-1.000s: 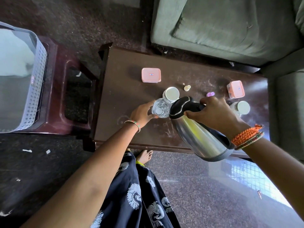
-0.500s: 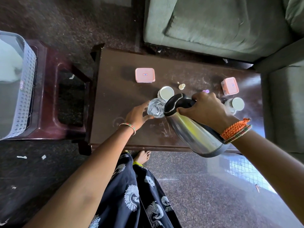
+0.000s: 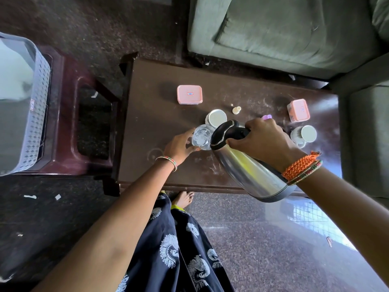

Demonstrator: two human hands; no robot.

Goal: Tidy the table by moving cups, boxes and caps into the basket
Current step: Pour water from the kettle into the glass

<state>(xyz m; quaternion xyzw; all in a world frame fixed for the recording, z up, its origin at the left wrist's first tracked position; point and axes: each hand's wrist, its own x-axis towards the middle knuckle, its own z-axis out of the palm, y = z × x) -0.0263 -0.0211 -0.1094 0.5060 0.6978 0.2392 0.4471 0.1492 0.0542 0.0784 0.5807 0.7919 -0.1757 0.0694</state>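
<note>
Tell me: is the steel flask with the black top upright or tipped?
Tipped. The right hand holds the steel flask slanted, black top low over the clear glass held by the left hand.

Two pink boxes: one (image 3: pixel 189 94) upper centre, one (image 3: pixel 298 110) upper right. Two white cups (image 3: pixel 216 118) (image 3: pixel 304 134), one glass (image 3: pixel 202 137), one steel flask (image 3: pixel 248 165), two small caps (image 3: pixel 236 110) (image 3: pixel 266 117), one basket (image 3: pixel 31 114) far left.

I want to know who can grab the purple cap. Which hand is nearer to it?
Right. The right hand, gripping the flask, sits just in front of the purple cap, partly covering it. The left hand holds the glass, farther left.
</note>
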